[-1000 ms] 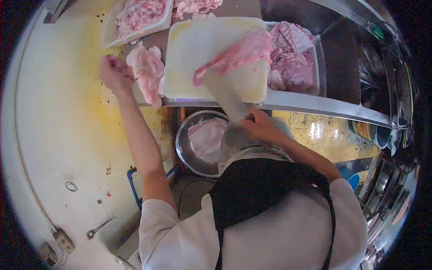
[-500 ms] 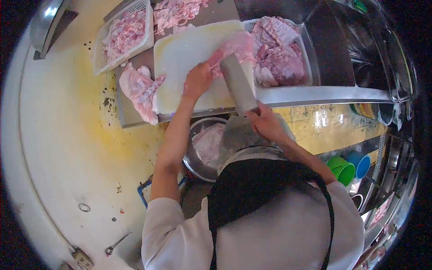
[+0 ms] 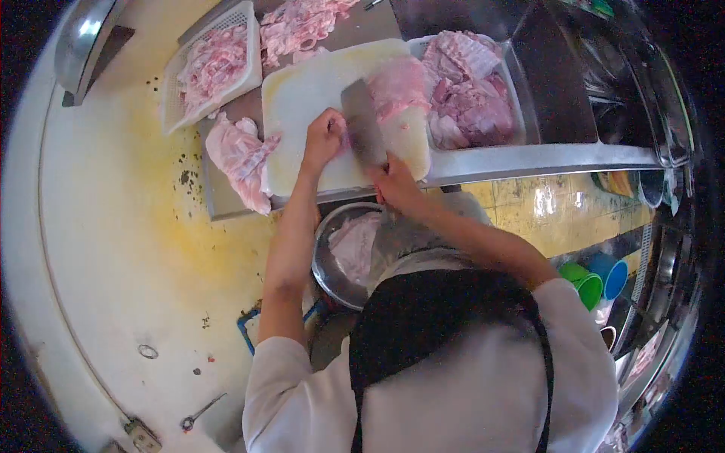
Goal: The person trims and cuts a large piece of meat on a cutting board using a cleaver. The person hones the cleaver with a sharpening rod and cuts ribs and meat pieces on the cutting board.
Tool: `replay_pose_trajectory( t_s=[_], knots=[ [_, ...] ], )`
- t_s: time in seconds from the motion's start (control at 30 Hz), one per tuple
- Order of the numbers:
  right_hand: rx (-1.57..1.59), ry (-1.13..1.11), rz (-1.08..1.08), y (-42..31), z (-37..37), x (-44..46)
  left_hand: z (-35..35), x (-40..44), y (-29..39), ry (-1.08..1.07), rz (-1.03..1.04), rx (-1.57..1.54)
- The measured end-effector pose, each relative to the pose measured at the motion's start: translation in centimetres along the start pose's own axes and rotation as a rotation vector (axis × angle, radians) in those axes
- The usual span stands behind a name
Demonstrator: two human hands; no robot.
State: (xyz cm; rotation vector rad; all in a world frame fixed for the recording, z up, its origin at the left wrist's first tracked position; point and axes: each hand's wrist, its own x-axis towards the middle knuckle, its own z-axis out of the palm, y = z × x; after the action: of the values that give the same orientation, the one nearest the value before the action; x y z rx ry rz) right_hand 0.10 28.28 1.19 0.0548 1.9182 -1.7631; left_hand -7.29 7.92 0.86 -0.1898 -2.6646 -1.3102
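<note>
My right hand (image 3: pixel 396 183) is wrapped round the handle of a broad cleaver (image 3: pixel 362 121), whose blade stretches over the white cutting board (image 3: pixel 302 98). Just left of the blade, my left hand (image 3: pixel 325 136) is closed with curled fingers. A bit of pink shows between it and the cleaver, but what the fingers hold is hidden. To the right of the blade a flat piece of raw meat (image 3: pixel 400 87) lies on the board, reaching its right edge.
A white basket of meat pieces (image 3: pixel 257 45) stands at the upper left; another tray (image 3: pixel 517 113) with larger cuts is on the right. A large meat piece (image 3: pixel 238 155) lies left of the board. Below the counter is a metal bowl (image 3: pixel 321 260) with meat.
The cleaver and my right hand have shifted left, and the blade is now left of the flat meat. My left hand has come off that meat and its fingers are curled.
</note>
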Motion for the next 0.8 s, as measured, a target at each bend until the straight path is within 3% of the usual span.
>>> replay_pose_trajectory(
  t_s=[0.1,0.17,0.27,0.33,0.43,0.53,0.63,0.67,0.77,0.8],
  knots=[
    [-0.102,-0.102,0.05,2.7,-0.1,-4.4,-2.9,-0.8,-0.9,0.092,-0.287,-0.141],
    [0.036,-0.145,0.241,-1.5,-1.6,-6.5,-4.1,-1.1,0.1,0.124,-0.301,-0.296],
    [0.071,-0.008,-0.057,1.0,-0.4,-1.7,-4.3,-1.2,2.3,0.161,-0.354,-0.443],
    [0.086,-0.05,-0.022,-0.5,0.1,0.9,-3.8,-1.3,1.9,0.18,-0.416,-0.624],
    [0.104,-0.074,0.022,-1.6,2.2,2.7,-3.4,-1.7,1.3,0.164,-0.357,-0.571],
    [0.093,-0.121,0.068,-0.7,3.3,1.7,-3.7,-2.0,1.2,0.175,-0.423,-0.571],
    [-0.09,-0.256,0.051,1.6,2.7,-2.4,-6.0,-2.5,1.4,0.202,-0.247,-0.415],
    [-0.177,-0.31,0.036,2.3,2.0,-3.6,-6.9,-2.6,0.8,0.247,-0.296,-0.427],
    [-0.011,-0.344,0.182,0.2,0.7,-5.9,-9.3,-3.0,1.8,0.355,-0.452,-0.479],
    [-0.004,-0.304,0.14,0.5,0.9,-5.4,-9.5,-3.4,1.7,0.335,-0.445,-0.489]
  ],
)
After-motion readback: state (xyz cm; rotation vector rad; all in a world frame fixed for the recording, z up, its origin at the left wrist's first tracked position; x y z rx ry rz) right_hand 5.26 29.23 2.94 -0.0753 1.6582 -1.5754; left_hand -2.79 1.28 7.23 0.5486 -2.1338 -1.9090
